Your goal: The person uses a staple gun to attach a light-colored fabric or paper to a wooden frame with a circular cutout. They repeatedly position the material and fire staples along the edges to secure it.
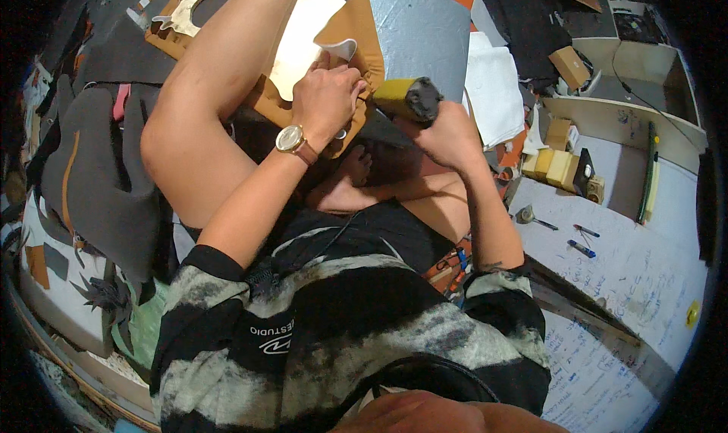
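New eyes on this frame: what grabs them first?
Probably the yellow mallet-like tool with its dark, rough end, gripped in the right hand at upper centre. Just left of it, the left hand is on a tan panel, a round-faced wristwatch catching light at that wrist. Then the white surface covered in handwriting at right, with a blue pen lying on it.
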The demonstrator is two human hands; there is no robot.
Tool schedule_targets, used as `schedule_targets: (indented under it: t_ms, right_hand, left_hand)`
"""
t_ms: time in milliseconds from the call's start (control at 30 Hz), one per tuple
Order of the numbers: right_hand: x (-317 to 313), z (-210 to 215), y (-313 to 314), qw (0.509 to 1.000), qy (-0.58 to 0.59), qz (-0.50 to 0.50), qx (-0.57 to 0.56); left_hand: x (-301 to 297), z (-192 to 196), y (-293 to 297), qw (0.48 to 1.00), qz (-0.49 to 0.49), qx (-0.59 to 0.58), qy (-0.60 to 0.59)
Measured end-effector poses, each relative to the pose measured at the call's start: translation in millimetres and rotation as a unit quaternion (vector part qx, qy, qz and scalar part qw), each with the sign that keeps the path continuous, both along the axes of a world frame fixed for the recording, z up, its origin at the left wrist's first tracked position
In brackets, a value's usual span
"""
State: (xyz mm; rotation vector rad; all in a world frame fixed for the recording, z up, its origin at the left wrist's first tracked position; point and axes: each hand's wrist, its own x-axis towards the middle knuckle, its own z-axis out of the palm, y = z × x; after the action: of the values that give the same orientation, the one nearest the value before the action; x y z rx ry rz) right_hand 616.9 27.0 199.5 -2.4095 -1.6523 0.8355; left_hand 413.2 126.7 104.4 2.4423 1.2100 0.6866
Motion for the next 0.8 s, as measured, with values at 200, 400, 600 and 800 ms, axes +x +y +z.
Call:
schedule_targets:
  t_ms: [200, 400, 600, 800]
  right_hand:
    - [4.6, -12.4, 3.0, 0.999, 0.03, -0.004, 0.014]
    - [37.2, -9.4, 10.0, 0.981, -0.129, -0.108, 0.098]
    - [9.1, -36.3, 26.0, 0.95, -0.251, 0.002, 0.188]
    - [-82.7, -54.0, 89.3, 0.974, -0.094, 0.057, 0.196]
  left_hand:
    - [-1.1, 1.6, 0.8, 1.0, 0.014, 0.006, -0.007]
    - [-27.1, 29.8, 8.3, 0.976, -0.009, -0.205, -0.07]
    - [-45.9, 46.3, -56.2, 0.974, -0.096, -0.076, 0.19]
    - [-32.5, 22.7, -62.1, 0.959, -0.077, -0.033, 0.27]
